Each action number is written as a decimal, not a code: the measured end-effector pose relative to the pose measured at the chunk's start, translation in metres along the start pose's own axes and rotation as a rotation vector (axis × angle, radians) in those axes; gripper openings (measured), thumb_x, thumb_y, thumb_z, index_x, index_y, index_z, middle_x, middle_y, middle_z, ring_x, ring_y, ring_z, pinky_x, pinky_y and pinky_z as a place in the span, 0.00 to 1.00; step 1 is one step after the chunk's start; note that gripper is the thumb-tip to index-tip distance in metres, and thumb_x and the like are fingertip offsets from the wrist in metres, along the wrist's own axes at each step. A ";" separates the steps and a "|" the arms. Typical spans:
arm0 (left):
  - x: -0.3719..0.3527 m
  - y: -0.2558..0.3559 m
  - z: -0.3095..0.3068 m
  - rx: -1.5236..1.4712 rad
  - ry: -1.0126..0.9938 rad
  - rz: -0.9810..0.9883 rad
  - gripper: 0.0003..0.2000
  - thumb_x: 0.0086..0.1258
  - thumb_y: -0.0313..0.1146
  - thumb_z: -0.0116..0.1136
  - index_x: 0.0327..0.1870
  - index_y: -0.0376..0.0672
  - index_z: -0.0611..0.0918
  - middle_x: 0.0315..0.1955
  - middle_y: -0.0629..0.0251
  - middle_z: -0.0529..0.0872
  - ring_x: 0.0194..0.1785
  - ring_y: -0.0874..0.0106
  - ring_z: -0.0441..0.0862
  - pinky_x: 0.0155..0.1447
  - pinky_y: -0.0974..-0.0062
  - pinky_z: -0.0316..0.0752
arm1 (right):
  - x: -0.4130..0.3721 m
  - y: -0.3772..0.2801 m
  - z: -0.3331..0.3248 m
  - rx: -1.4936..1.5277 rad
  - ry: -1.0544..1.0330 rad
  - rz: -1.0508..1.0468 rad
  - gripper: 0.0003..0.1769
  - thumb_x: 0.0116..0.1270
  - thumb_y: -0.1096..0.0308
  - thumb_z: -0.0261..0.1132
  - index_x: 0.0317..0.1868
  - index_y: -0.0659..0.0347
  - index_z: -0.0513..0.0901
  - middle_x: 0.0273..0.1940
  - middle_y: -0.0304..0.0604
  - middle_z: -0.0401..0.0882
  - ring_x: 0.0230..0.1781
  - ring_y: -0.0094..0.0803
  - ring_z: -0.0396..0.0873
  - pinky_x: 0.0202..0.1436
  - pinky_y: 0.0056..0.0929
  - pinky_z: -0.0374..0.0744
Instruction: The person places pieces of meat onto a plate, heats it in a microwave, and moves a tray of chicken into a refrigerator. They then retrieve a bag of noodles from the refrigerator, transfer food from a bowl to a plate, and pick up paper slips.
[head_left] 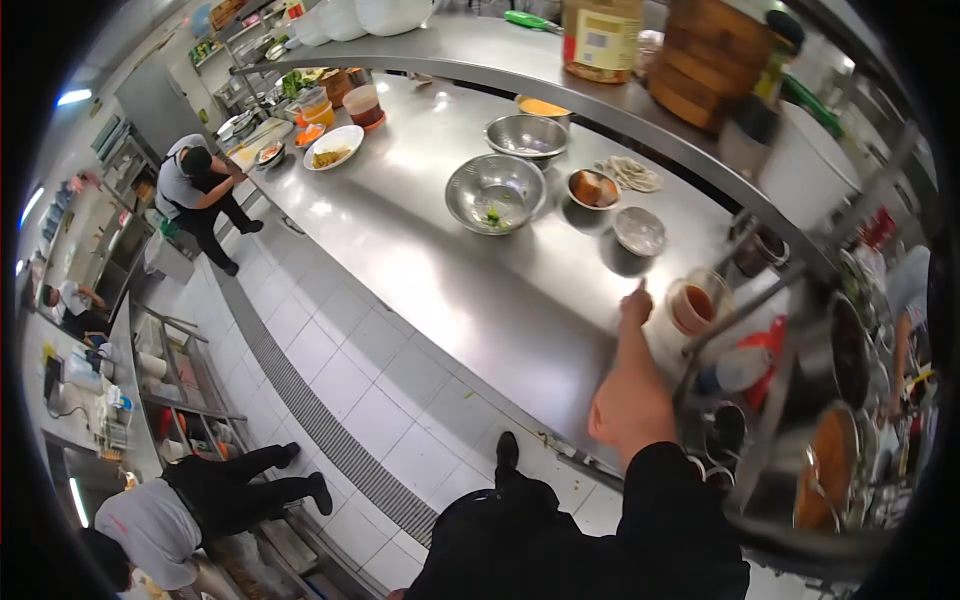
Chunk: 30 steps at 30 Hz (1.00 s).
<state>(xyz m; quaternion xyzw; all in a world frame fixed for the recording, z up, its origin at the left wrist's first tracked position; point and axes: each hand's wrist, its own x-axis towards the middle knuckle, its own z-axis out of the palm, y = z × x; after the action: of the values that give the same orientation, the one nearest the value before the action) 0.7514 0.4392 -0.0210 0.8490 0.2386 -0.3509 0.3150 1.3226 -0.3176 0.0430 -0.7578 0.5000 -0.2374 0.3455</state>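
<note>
My right hand [636, 304] reaches over the steel counter [400, 260], bare forearm stretched out from a black sleeve. One finger points forward, just short of a steel container with a clear, cloudy cover [640, 233]; no object shows in the hand. Right of my hand stands a pale tub [692, 305] with reddish contents. Behind the covered container is a steel pot [592, 190] with brown and orange food. A perforated steel bowl [495, 194] with green bits lies further left. My left hand is outside the picture.
An overhead shelf [480, 62] spans the counter. A crumpled cloth [632, 173], another steel bowl [527, 136] and a white plate of food [334, 148] lie on it. A floor drain [300, 385] runs alongside. Co-workers [190, 180] stand at left. Large pots [828, 465] crowd the right.
</note>
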 end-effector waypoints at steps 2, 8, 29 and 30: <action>0.002 0.016 -0.010 -0.321 0.024 -0.210 0.18 0.68 0.46 0.52 0.50 0.43 0.78 0.39 0.54 0.83 0.38 0.58 0.83 0.41 0.59 0.78 | 0.037 -0.031 0.001 0.507 -0.117 0.424 0.42 0.69 0.33 0.45 0.29 0.70 0.82 0.29 0.54 0.81 0.32 0.46 0.81 0.40 0.40 0.78; 0.027 0.126 -0.061 -0.735 0.170 -0.417 0.18 0.67 0.40 0.53 0.52 0.39 0.76 0.35 0.57 0.82 0.29 0.64 0.83 0.26 0.68 0.78 | 0.064 -0.063 0.020 0.627 0.064 0.470 0.21 0.60 0.56 0.56 0.27 0.69 0.79 0.22 0.48 0.77 0.18 0.40 0.74 0.20 0.36 0.73; -0.018 0.394 -0.026 -0.864 -0.578 0.462 0.21 0.73 0.38 0.47 0.63 0.41 0.66 0.51 0.58 0.78 0.42 0.65 0.83 0.38 0.68 0.82 | -0.408 0.092 -0.258 0.400 -0.895 -0.009 0.09 0.65 0.67 0.56 0.38 0.63 0.78 0.30 0.38 0.78 0.29 0.25 0.78 0.34 0.29 0.79; -0.024 0.383 -0.010 -0.820 -0.617 0.466 0.21 0.73 0.38 0.47 0.63 0.41 0.66 0.51 0.58 0.78 0.42 0.65 0.83 0.38 0.68 0.82 | -0.416 0.112 -0.275 0.416 -0.848 0.019 0.09 0.65 0.67 0.56 0.38 0.63 0.78 0.30 0.38 0.78 0.29 0.25 0.78 0.34 0.29 0.79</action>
<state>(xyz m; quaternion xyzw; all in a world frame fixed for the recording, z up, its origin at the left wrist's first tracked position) 0.9801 0.1790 0.1434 0.5455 0.0586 -0.3828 0.7433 0.9010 -0.0423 0.1304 -0.6980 0.2637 0.0010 0.6658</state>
